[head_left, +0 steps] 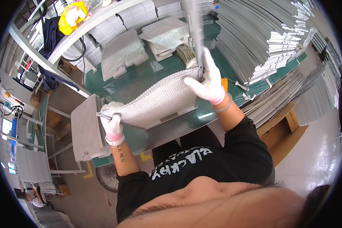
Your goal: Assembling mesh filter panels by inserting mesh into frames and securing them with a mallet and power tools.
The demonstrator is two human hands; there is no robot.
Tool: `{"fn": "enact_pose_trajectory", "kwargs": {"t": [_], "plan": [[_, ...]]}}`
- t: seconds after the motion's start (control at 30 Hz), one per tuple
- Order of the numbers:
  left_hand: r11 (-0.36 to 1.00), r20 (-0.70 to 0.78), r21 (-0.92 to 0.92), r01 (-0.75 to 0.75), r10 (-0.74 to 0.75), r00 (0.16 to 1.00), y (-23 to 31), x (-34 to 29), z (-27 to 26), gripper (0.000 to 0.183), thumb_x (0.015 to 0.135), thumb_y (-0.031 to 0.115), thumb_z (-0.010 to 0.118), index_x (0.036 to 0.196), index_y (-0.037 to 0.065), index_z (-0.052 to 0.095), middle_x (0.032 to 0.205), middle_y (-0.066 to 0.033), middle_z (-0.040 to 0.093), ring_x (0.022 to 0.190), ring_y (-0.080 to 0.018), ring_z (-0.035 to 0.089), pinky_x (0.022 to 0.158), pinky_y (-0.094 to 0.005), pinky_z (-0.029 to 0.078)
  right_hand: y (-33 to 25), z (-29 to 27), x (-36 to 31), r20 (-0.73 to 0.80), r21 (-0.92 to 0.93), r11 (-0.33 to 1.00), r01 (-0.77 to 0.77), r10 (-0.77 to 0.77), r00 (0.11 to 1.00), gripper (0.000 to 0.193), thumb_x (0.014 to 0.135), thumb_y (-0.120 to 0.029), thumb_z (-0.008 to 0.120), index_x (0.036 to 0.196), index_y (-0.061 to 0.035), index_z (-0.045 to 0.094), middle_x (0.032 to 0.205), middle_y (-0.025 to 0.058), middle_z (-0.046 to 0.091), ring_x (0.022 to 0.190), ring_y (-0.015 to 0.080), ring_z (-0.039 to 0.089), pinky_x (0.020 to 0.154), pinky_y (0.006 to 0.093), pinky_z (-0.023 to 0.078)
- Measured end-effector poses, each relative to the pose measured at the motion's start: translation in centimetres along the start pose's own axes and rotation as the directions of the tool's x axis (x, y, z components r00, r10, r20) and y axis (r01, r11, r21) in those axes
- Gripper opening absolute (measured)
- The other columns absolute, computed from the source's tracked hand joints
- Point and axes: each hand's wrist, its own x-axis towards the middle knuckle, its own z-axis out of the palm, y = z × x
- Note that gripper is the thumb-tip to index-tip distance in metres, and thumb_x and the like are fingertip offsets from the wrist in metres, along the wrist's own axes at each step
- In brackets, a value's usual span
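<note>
A silvery woven mesh sheet [159, 97] bows between my two white-gloved hands over the front of the green table. Closed round its left end is my left hand [113, 119], beside a short grey metal edge [103, 115]. My right hand [209, 78] is at the mesh's right end, its thumb spread across the front of the sheet. The fingers of that hand are against a long, thin metal strip [197, 32], which rises away from me and is blurred by motion. Part of the right-hand grip is hidden behind the strip.
Stacked mesh panels [123, 53] lie on the green table [155, 67]. Tall piles of thin grey frames [250, 41] stand at its right, near a screwdriver-like tool [242, 86]. More flat panels [88, 127] lean left. An open cardboard box [283, 133] is on the floor; a white shelf rail [98, 17] crosses upper left.
</note>
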Motion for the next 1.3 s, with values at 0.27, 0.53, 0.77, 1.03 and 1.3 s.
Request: {"fn": "enact_pose_trajectory", "kwargs": {"t": [0.27, 0.53, 0.77, 1.03, 1.3], "plan": [[0.998, -0.015, -0.063, -0.027, 0.026, 1.0, -0.2, 0.0, 0.0, 0.027, 0.084, 0.019, 0.075, 0.094, 0.005, 0.055, 0.083, -0.0073, 0.056, 0.077, -0.021, 0.054, 0.073, -0.0358, 0.045, -2.9, -4.2, 4.5, 0.529, -0.175, 0.973, 0.153, -0.038, 0.848, 0.056, 0.078, -0.017, 0.077, 0.128, 0.0015, 0.058, 0.097, 0.0173, 0.066, 0.08, 0.0289, 0.063, 0.071, 0.0346, 0.051], [0.936, -0.329, 0.351, 0.009, 0.114, 0.937, 0.8, -1.0, 2.1, 0.034, 0.084, 0.008, 0.073, 0.114, -0.003, 0.061, 0.104, -0.0076, 0.066, 0.091, -0.0147, 0.06, 0.085, -0.03, 0.048, -4.7, -4.6, 8.2, 0.726, -0.133, 0.93, 0.343, -0.144, 0.672, 0.046, 0.081, -0.004, 0.065, 0.127, -0.006, 0.061, 0.088, 0.0131, 0.065, 0.073, 0.0305, 0.062, 0.066, 0.0383, 0.051], [0.951, -0.189, 0.309, 0.008, 0.053, 0.981, 1.8, -1.0, 2.1, 0.025, 0.083, 0.011, 0.075, 0.101, -0.001, 0.063, 0.093, -0.0048, 0.063, 0.082, -0.0136, 0.057, 0.076, -0.028, 0.046, -4.2, -4.0, 10.6, 0.813, -0.056, 0.964, 0.26, -0.107, 0.572, 0.057, 0.075, 0.004, 0.061, 0.13, -0.01, 0.06, 0.091, 0.0143, 0.066, 0.082, 0.0348, 0.064, 0.074, 0.039, 0.053], [0.931, -0.16, 0.359, 0.067, -0.009, 0.987, 1.8, -1.4, 1.4, 0.034, 0.085, 0.017, 0.073, 0.11, 0.0, 0.058, 0.103, -0.0068, 0.062, 0.093, -0.015, 0.056, 0.086, -0.0308, 0.044, -6.0, -2.1, 12.2, 0.932, -0.066, 0.97, 0.233, -0.023, 0.362, 0.057, 0.079, 0.005, 0.058, 0.134, -0.0109, 0.056, 0.092, 0.0154, 0.062, 0.086, 0.034, 0.062, 0.078, 0.0415, 0.051], [0.986, -0.194, 0.159, 0.056, -0.024, 0.981, 2.1, -1.4, 1.8, 0.027, 0.086, 0.003, 0.07, 0.111, -0.002, 0.061, 0.1, -0.0047, 0.066, 0.087, -0.0104, 0.06, 0.077, -0.0248, 0.049, -6.3, 1.2, 11.9, 0.937, -0.083, 0.983, 0.162, 0.022, 0.349, 0.045, 0.079, -0.001, 0.061, 0.124, -0.0084, 0.06, 0.095, 0.0142, 0.06, 0.088, 0.0341, 0.061, 0.081, 0.0414, 0.05]]}}
